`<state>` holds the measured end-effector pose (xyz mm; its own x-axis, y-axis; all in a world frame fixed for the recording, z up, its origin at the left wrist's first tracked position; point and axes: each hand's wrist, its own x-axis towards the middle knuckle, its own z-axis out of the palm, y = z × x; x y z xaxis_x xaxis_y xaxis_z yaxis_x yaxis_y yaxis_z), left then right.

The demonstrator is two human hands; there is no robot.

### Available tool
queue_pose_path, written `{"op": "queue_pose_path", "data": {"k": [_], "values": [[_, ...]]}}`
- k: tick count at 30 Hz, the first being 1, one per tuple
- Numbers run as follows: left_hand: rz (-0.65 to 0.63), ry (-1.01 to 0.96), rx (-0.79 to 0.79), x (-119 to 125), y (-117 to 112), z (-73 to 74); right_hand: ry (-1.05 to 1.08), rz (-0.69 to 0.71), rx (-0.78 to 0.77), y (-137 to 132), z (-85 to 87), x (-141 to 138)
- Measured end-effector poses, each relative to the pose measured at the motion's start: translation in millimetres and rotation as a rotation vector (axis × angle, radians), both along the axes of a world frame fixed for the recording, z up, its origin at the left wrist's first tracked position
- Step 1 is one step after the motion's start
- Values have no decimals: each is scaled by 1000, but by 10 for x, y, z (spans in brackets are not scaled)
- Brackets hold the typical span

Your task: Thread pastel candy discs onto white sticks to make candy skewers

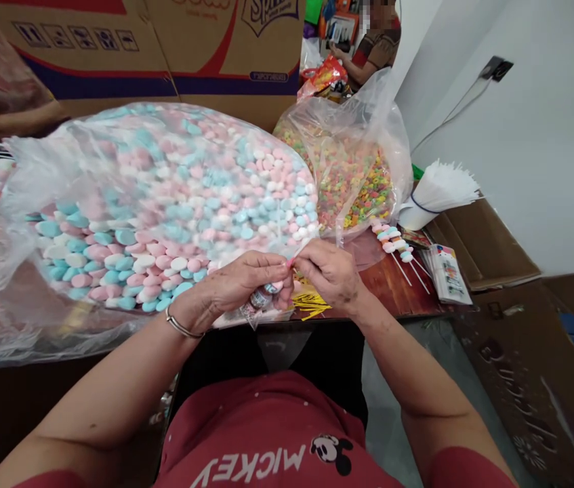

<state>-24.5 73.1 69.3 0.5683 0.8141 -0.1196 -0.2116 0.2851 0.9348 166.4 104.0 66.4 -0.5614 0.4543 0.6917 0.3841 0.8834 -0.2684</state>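
Note:
My left hand (246,281) is closed around a small clear packet of sweets (261,298) at the table's near edge. My right hand (330,271) pinches the packet's top, where a thin red tie (291,261) shows between the fingertips. Both hands meet just in front of a big clear bag of pink, blue and white marshmallow sweets (165,203). A pile of thin yellow ties (310,305) lies on the table under my hands.
A second bag of small multicoloured candies (352,183) stands behind right. Two finished marshmallow skewers (393,240), a bundle of white sticks (439,190) and printed cards (449,271) lie right. Cardboard boxes (165,47) stand behind. Another person (373,47) sits far back.

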Motion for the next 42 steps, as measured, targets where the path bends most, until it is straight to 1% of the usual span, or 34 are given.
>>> {"op": "queue_pose_path", "data": {"k": [1, 2, 3, 5, 6, 8, 10, 11, 12, 13, 15, 17, 18, 19, 20, 21, 22, 23, 24, 25, 26, 27, 29, 31, 33, 38, 42], "values": [[42, 17, 29, 9, 17, 7, -4, -96, 83, -22, 1, -3], [71, 35, 53, 17, 32, 9, -32, -161, 181, -46, 10, -2], [84, 57, 70, 21, 45, 7, -89, -186, 279, -71, 29, 1], [67, 101, 79, 22, 64, 2, -255, -137, 432, -115, 93, 21], [42, 124, 68, 20, 71, 2, -334, -102, 472, -131, 133, 38], [-47, 175, 62, 22, 80, 13, -442, -69, 501, -149, 211, 84], [-155, 243, 113, 43, 78, 30, -523, -46, 491, -149, 257, 142], [-186, 292, 178, 64, 72, 35, -561, -37, 475, -143, 261, 173], [-177, 354, 272, 92, 62, 33, -589, -37, 451, -135, 253, 202], [-126, 428, 393, 126, 47, 24, -605, -48, 420, -125, 235, 228], [55, 586, 698, 200, 10, -23, -623, -86, 334, -107, 183, 268], [219, 683, 1008, 259, -25, -96, -621, -107, 244, -104, 143, 295], [261, 704, 1124, 274, -37, -133, -612, -112, 212, -112, 134, 309], [290, 710, 1199, 278, -43, -166, -593, -131, 194, -126, 131, 328], [318, 711, 1219, 270, -46, -190, -552, -169, 193, -146, 130, 354], [347, 707, 1180, 252, -47, -205, -491, -225, 206, -169, 124, 392], [374, 690, 1088, 228, -48, -207, -415, -288, 221, -193, 107, 441], [397, 653, 955, 202, -51, -199, -342, -338, 224, -216, 73, 500], [407, 600, 798, 178, -58, -182, -286, -356, 209, -236, 19, 566], [410, 536, 636, 161, -70, -159, -268, -337, 164, -251, -55, 632], [409, 463, 491, 153, -87, -135, -309, -264, 96, -260, -147, 694], [408, 391, 371, 155, -106, -111, -395, -174, 18, -263, -250, 745], [401, 275, 210, 185, -147, -81, -579, -73, -103, -255, -453, 806], [395, 184, 123, 230, -181, -79, -691, -66, -151, -231, -605, 814], [387, 133, 73, 264, -202, -105, -755, -80, -134, -205, -681, 788], [379, 98, 23, 248, -219, -217, -820, -76, -15, -166, -699, 739], [415, 77, -2, 203, -220, -269, -792, -70, 6, -143, -693, 788]]}}
